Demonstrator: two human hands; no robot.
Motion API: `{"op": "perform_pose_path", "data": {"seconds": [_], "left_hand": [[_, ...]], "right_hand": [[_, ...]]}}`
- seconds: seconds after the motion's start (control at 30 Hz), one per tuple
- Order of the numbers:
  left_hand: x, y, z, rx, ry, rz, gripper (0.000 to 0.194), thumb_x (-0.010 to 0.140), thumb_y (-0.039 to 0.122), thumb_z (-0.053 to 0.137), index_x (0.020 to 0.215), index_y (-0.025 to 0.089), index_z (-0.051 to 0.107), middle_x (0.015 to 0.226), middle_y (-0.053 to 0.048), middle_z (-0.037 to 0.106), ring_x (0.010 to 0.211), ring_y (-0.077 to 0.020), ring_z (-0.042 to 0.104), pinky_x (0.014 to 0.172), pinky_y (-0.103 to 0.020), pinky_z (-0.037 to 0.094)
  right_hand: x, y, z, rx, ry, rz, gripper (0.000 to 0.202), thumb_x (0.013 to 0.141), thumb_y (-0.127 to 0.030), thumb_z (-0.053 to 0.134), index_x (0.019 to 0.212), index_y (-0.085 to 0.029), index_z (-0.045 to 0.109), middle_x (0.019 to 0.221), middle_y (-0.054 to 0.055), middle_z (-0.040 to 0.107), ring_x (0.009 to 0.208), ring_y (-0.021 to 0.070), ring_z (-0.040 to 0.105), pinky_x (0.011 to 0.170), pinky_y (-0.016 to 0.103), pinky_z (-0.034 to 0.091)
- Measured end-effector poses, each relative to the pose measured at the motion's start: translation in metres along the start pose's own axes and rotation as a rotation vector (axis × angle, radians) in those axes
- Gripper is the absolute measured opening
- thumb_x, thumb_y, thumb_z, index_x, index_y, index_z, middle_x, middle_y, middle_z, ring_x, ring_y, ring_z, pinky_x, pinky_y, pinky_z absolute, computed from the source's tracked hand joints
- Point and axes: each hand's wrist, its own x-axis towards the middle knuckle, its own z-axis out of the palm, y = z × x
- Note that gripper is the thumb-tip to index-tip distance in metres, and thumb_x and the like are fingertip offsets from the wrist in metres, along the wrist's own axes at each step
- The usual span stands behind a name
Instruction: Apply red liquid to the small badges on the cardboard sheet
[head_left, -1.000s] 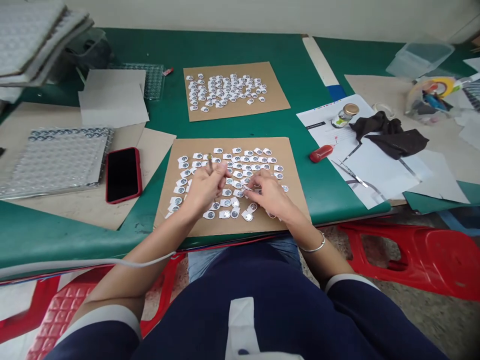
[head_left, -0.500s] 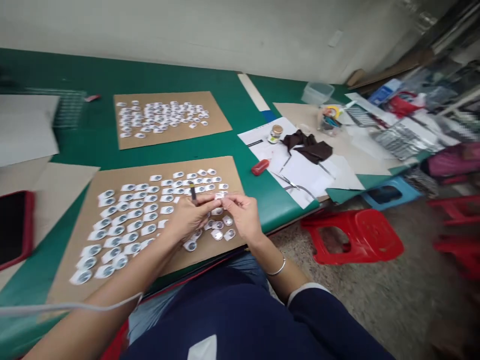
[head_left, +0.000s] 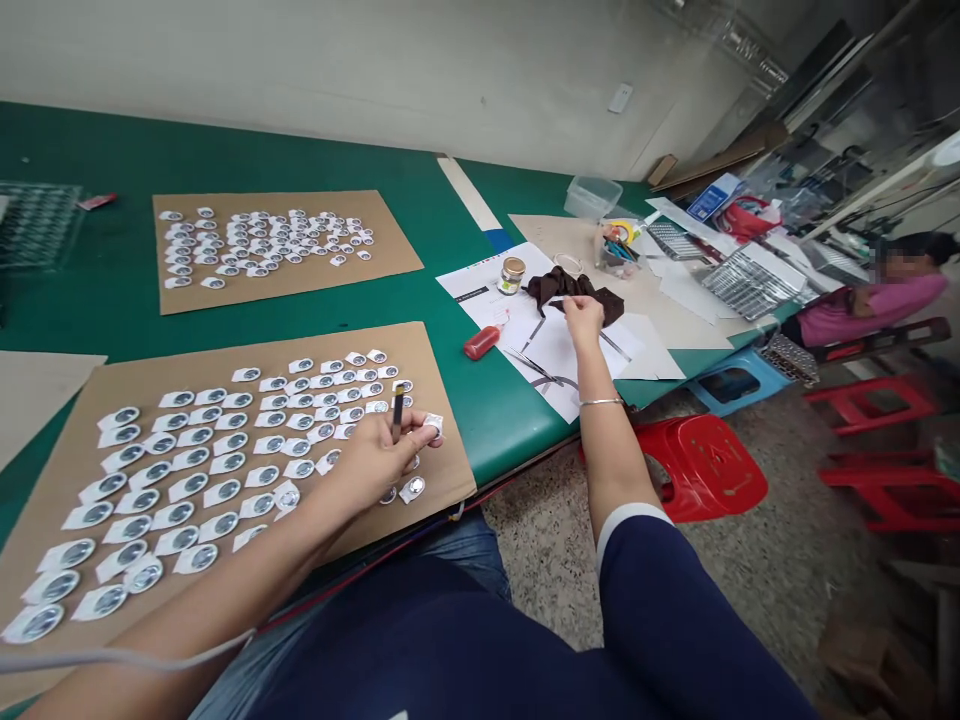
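- Since the earlier frame, the right hand (head_left: 585, 318) has moved away from the left fingers, out to the dark cloth (head_left: 611, 307).
- Tag in hand (head_left: 433, 425): located between left thumb and forefinger, above the right edge of the front cardboard (head_left: 452, 465). Expected handling: light, thin, tab bendable, round face possibly slick. Grip by the rim or tab; avoid creasing.
- Left hand (head_left: 375, 458): thumb and forefinger pinched closed on the tag; one dark stick (head_left: 397, 412) stands upright among the fingers.
- Right hand: fingertips drawn together at the cloth edge. Contents and contact with the cloth: cannot tell.
- Loose tags (head_left: 412, 489): dozens below and left of the left fingers; exact count prevented by overlap and the hand.
- Cardboard sheets: two. Rear sheet (head_left: 397, 255) lies beyond the left fingers, also bearing dozens of tags.
- Near the right fingers: one jar (head_left: 511, 277), one red bottle (head_left: 481, 343).
- Below the right fingers: one near red stool (head_left: 712, 470). Farther right: one blue stool (head_left: 739, 380).
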Motion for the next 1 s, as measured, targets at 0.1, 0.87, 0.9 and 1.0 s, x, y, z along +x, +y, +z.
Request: {"op": "perform_pose_path", "data": {"seconds": [0.1,0.87,0.9,1.0], "left_hand": [[0.015,0.008,0.015,0.021,-0.004,0.003,0.025,0.070,0.037,0.068,0.078,0.013,0.063,0.068,-0.003,0.064,0.037,-0.0024,0.033,0.037,-0.018,0.023],[0.120,-0.024,0.058,0.005,-0.037,-0.089,0.010,0.069,0.018,0.071,0.070,0.013,0.063,0.056,0.002,0.058,0.033,-0.0029,0.033,0.034,-0.020,0.023],[0.120,-0.026,0.058,0.022,-0.030,-0.079,0.010,0.069,0.018,0.071,0.071,0.013,0.063,0.055,0.002,0.057,0.033,-0.0032,0.034,0.034,-0.020,0.024],[0.120,-0.028,0.058,0.074,-0.010,-0.058,0.010,0.067,0.017,0.072,0.071,0.014,0.063,0.051,0.004,0.054,0.035,-0.0042,0.035,0.036,-0.020,0.025]], "right_hand": [[0.011,-0.001,0.034,-0.062,-0.058,0.068,0.034,0.087,-0.036,0.053,0.113,-0.015,0.054,0.114,0.008,0.057,0.100,0.0178,0.058,0.086,0.040,0.050],[-0.174,0.006,0.015,0.577,-0.474,-0.014,0.035,0.079,-0.046,0.055,0.095,-0.015,0.062,0.054,-0.003,0.057,0.047,0.0090,0.053,0.048,0.022,0.046],[-0.173,0.006,0.015,0.580,-0.485,-0.028,0.033,0.080,-0.045,0.054,0.094,-0.016,0.062,0.055,-0.003,0.056,0.047,0.0086,0.053,0.047,0.022,0.046],[-0.168,0.004,0.012,0.584,-0.488,-0.074,0.029,0.080,-0.043,0.054,0.089,-0.017,0.063,0.064,-0.003,0.055,0.048,0.0070,0.052,0.045,0.021,0.044]]}}
